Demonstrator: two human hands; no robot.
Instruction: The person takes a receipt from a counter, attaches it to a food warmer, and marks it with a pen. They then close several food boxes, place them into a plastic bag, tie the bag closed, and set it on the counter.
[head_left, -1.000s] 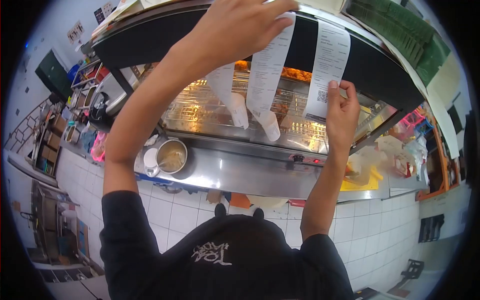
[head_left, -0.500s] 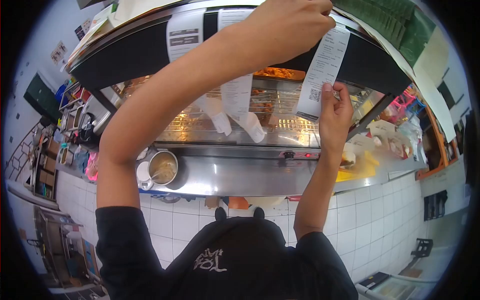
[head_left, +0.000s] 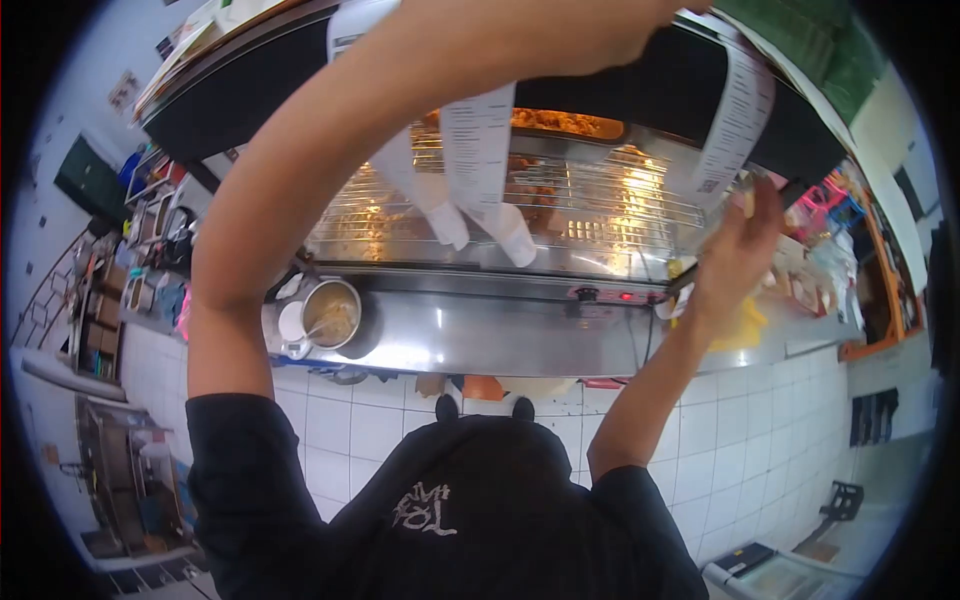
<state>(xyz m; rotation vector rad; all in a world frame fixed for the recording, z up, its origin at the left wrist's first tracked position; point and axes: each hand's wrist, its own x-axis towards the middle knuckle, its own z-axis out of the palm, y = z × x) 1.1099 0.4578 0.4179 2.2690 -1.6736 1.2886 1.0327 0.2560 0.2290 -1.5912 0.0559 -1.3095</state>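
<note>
A long printed receipt (head_left: pixel 738 120) hangs at the right end of the black front panel of a warming cabinet. My left hand (head_left: pixel 625 35) reaches across the top of the view, its fingertips closed at the receipt's upper end and partly cut off by the frame edge. Close beside the receipt's curled lower end is my right hand (head_left: pixel 742 235), smeared by motion; whether it grips the paper I cannot tell. Another receipt (head_left: pixel 476 150) hangs behind my left forearm, with a curled paper end (head_left: pixel 515 240) below it.
Inside the lit cabinet are wire racks (head_left: pixel 640 200) and a tray of fried food (head_left: pixel 570 124). On the steel counter (head_left: pixel 480 335), a metal pot (head_left: pixel 332 313) stands beside a small white scale (head_left: pixel 293 322). Yellow material (head_left: pixel 738 328) lies at the right.
The receipt has shifted right and now bends. My right hand has moved right and down, away from its pinch on the receipt's lower part. My left hand has risen toward the top edge.
</note>
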